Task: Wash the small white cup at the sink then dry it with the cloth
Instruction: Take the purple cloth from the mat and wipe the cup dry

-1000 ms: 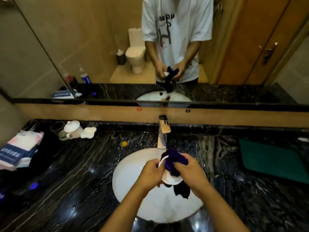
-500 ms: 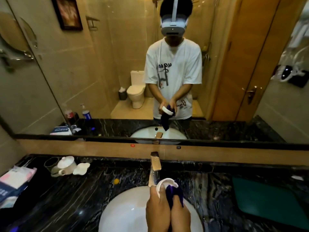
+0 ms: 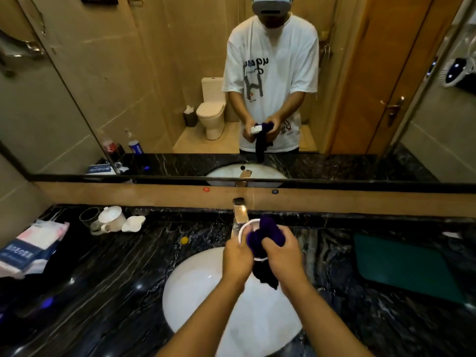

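Note:
Above the white sink basin (image 3: 206, 300), my left hand (image 3: 235, 256) grips the small white cup (image 3: 244, 228), of which mostly the rim shows. My right hand (image 3: 282, 256) presses a dark purple cloth (image 3: 266, 234) into the cup's mouth. A loose end of the cloth hangs down between my wrists. The chrome tap (image 3: 239, 211) stands just behind the cup and no water is visible. The mirror repeats the same grip.
On the black marble counter (image 3: 103, 292), a white lidded mug (image 3: 112, 219), a glass and a white dish sit at the back left. A tissue pack (image 3: 28, 247) lies at the far left, a green mat (image 3: 409, 266) at the right, a small yellow object (image 3: 184, 240) near the basin.
My view has tilted between the sink and the mirror. The hands stay over the basin with the cup and cloth, and the cloth has been worked deeper into the cup.

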{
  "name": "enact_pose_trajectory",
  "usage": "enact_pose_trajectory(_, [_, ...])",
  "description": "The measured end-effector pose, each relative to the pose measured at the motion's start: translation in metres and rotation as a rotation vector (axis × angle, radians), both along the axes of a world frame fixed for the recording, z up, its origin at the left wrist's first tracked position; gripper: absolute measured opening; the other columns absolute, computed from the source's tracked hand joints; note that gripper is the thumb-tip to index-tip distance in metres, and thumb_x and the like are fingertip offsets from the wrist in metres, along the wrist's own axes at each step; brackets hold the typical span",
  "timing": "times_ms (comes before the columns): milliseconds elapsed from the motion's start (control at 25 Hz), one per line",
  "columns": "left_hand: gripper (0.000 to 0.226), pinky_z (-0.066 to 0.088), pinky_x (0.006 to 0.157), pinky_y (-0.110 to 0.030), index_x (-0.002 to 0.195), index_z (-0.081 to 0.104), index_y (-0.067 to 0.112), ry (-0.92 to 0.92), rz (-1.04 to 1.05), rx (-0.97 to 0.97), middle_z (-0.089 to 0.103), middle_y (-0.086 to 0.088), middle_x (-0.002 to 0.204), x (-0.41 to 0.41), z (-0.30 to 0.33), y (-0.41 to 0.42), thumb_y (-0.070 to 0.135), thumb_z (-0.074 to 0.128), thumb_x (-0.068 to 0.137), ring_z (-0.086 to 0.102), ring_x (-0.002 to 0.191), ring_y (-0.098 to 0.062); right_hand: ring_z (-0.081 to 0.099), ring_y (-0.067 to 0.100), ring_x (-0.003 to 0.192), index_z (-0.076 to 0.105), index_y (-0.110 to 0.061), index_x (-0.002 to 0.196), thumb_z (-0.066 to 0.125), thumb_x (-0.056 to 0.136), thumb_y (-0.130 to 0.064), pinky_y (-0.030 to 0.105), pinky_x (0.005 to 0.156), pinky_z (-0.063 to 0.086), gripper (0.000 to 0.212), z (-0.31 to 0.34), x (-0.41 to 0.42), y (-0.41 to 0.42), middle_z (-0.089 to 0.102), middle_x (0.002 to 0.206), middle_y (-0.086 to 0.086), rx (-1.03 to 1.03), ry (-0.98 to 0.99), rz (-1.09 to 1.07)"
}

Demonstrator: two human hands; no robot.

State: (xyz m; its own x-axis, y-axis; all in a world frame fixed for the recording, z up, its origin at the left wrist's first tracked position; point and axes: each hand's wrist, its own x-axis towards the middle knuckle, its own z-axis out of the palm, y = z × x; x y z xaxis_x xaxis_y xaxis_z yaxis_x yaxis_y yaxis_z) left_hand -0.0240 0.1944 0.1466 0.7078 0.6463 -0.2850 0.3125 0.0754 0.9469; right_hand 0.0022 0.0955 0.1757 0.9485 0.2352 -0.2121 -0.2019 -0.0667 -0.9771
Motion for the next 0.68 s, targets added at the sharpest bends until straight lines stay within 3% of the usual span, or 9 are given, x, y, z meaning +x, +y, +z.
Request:
enact_pose_trajectory(80, [0.027,0.051,0.046,-0.029,0.115,0.069,0.005,-0.062,0.159,-0.379,0.076,-0.013,0.081,0.0,0.001,-0.024,0.023,0.058,0.099,0.069,0.064,-0.024,0.068,0.013,0.089,0.061,-0.023,0.112,0.069,0.082,-0.002,0.029,0.074,0.057,0.037,-0.002,-0.015,0.01,0.07,0.098,-0.003,0.038,-0.01,-0.148])
enact_pose_trajectory(120, [0.028,0.051,0.046,-0.029,0.112,0.069,0.003,-0.028,0.149,-0.413,0.075,-0.015,0.08,-0.003,0.001,-0.03,0.025,0.057,0.099,0.068,0.063,-0.025,0.068,0.013,0.089,0.062,-0.023,0.11,0.07,0.081,-0.004,0.029,0.072,0.056,0.036,-0.003,-0.019,0.01,0.07,0.096,-0.004,0.033,-0.011,-0.198])
enact_pose_trajectory(200, [0.045,0.047,0.044,-0.028,0.099,0.071,0.004,0.101,-0.015,-0.182,0.07,-0.013,0.067,-0.011,0.004,-0.02,0.043,0.052,0.101,0.062,0.053,-0.022,0.069,0.019,0.086,0.066,-0.019,0.104,0.07,0.081,-0.005,0.034,0.072,0.059,0.027,-0.005,-0.009,0.002,0.073,0.093,0.002,0.001,0.042,-0.195])
enact_pose_trajectory(320, [0.055,0.048,0.054,-0.034,0.073,0.068,0.014,0.248,-0.328,0.467,0.069,-0.004,0.064,-0.021,0.008,0.014,0.06,0.048,0.096,0.062,0.057,-0.018,0.069,0.027,0.081,0.072,-0.014,0.091,0.065,0.075,0.0,0.041,0.075,0.058,0.023,0.002,0.012,-0.017,0.074,0.084,0.01,-0.138,0.078,0.066])
enact_pose_trajectory(400, [0.047,0.04,0.055,-0.033,0.068,0.06,0.021,0.261,-0.414,0.63,0.065,-0.002,0.069,-0.021,0.015,0.025,0.056,0.048,0.096,0.059,0.064,-0.02,0.069,0.027,0.08,0.073,-0.012,0.09,0.063,0.074,0.002,0.039,0.073,0.056,0.024,0.008,0.016,-0.022,0.073,0.082,0.012,-0.171,0.067,0.179])
enact_pose_trajectory(480, [0.047,0.042,0.061,-0.035,0.075,0.062,0.02,0.234,-0.36,0.692,0.067,-0.002,0.077,-0.02,0.018,0.017,0.055,0.043,0.099,0.062,0.072,-0.023,0.07,0.028,0.084,0.072,-0.015,0.092,0.062,0.078,0.004,0.039,0.074,0.058,0.025,0.009,0.01,-0.017,0.074,0.088,0.013,-0.116,0.088,0.098])
enact_pose_trajectory(520, [0.048,0.046,0.064,-0.037,0.081,0.067,0.019,0.203,-0.258,0.619,0.071,-0.003,0.08,-0.019,0.017,0.008,0.055,0.041,0.099,0.065,0.076,-0.024,0.07,0.03,0.085,0.071,-0.017,0.093,0.063,0.079,0.001,0.043,0.076,0.059,0.024,0.005,0.005,-0.011,0.075,0.09,0.014,-0.044,0.106,0.009])
enact_pose_trajectory(600, [0.046,0.057,0.075,-0.041,0.094,0.072,0.021,0.111,0.035,0.229,0.075,-0.003,0.083,-0.014,0.011,-0.015,0.055,0.042,0.099,0.071,0.082,-0.025,0.072,0.03,0.088,0.07,-0.019,0.1,0.066,0.078,-0.009,0.05,0.081,0.061,0.024,-0.009,-0.015,0.005,0.076,0.093,0.011,0.069,0.152,-0.184])
enact_pose_trajectory(680, [0.042,0.06,0.08,-0.045,0.096,0.073,0.022,0.052,0.173,-0.082,0.077,-0.003,0.083,-0.016,-0.001,-0.033,0.055,0.047,0.096,0.073,0.083,-0.027,0.073,0.025,0.087,0.068,-0.021,0.107,0.068,0.077,-0.012,0.048,0.08,0.062,0.031,-0.018,-0.032,0.014,0.076,0.094,0.007,0.09,0.162,-0.317])
